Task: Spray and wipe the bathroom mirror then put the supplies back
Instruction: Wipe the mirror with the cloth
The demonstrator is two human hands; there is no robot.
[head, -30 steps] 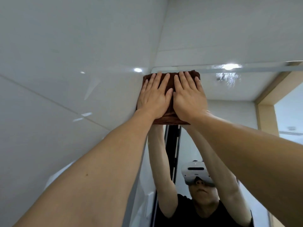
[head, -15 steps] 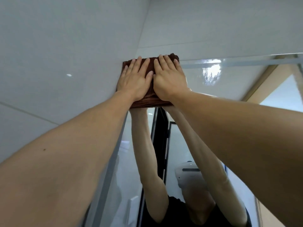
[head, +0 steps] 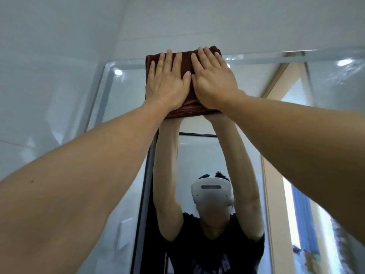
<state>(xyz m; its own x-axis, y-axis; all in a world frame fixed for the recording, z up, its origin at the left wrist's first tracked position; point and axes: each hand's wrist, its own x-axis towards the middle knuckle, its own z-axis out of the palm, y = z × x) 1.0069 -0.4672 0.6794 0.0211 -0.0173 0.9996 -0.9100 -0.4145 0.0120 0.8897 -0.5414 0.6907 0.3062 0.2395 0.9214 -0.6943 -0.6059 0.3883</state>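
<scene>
A folded brown cloth (head: pixel 187 64) lies flat against the top edge of the bathroom mirror (head: pixel 122 107). My left hand (head: pixel 167 82) and my right hand (head: pixel 213 80) press on it side by side, palms flat, fingers pointing up and slightly apart, thumbs touching. Both arms reach up and forward. The hands cover most of the cloth; only its top rim, the strip between the hands and its lower edge show. No spray bottle is in view.
The mirror has a bevelled frame with a rounded top left corner (head: pixel 110 66). White tiled wall (head: pixel 49 56) lies to the left and above. The mirror reflects a person with raised arms, a dark door frame and a wooden doorway at right.
Both hands and the cloth have slid to the right along the mirror's top edge, away from the top left corner. The view has tilted, showing more of the mirror.
</scene>
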